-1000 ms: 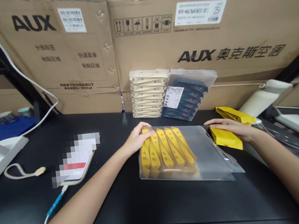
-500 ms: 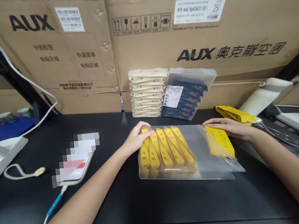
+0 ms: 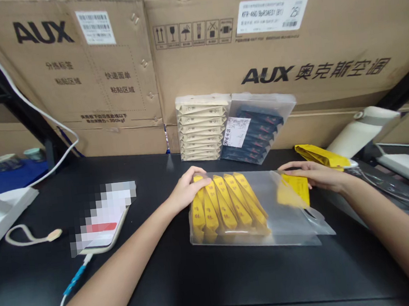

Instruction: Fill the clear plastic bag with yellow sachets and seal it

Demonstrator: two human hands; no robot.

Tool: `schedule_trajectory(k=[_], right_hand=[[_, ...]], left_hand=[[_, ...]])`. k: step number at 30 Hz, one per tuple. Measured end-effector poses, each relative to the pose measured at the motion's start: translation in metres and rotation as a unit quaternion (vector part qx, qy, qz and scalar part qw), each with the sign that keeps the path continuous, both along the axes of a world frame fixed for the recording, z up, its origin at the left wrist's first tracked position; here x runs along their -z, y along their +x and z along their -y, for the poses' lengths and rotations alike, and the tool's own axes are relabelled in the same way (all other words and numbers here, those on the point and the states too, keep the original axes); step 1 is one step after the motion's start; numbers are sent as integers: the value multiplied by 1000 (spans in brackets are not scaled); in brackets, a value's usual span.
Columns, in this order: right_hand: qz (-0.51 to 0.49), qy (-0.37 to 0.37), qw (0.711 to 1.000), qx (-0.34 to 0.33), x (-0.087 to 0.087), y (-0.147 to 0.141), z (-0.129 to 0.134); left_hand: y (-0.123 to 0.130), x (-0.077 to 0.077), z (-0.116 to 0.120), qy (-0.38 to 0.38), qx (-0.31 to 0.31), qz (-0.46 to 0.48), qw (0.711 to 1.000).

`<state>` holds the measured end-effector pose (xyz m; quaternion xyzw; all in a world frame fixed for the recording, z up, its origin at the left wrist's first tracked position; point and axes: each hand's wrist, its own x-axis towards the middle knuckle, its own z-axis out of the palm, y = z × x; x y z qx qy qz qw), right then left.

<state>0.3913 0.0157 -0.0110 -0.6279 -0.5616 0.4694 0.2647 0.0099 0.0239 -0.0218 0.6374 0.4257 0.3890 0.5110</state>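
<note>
A clear plastic bag (image 3: 281,223) lies on the black table with several yellow packets (image 3: 228,204) lined up inside its left part. My left hand (image 3: 189,186) grips the bag's upper left corner, thumb on top near the first packet. At the bag's open right end, my right hand (image 3: 312,174) is closed on another yellow packet (image 3: 294,190), which sits partly inside the mouth. The fingertips of that hand are partly hidden behind the packet and the plastic.
Behind stand a pack of cream packets (image 3: 202,129) and a pack of dark packets (image 3: 256,128) against cardboard boxes (image 3: 199,71). A loose yellow packet (image 3: 322,157) and a white bottle (image 3: 365,131) are at right. A charging phone (image 3: 105,222) lies at left.
The yellow packet at the right end has slid left, farther into the bag, and turned a little. My left hand and the packets inside have stayed in place.
</note>
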Motion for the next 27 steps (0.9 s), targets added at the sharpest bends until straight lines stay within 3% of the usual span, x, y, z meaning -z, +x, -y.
schedule_trajectory(k=[9,16,22,27], right_hand=[[-119,-55,991,33,-1,-6,3],[-156,-94,983,-31,5,0,3],[-220,-69,970,-77,10,5,4],[-201,-62,976,-51,7,-7,4]], left_hand=[[0,-4,3,-10,-7,-8,1000],[0,0,0,4,-5,-10,1000],[0,0,0,5,-8,-12,1000],[0,-3,2,5,-14,-15,1000]])
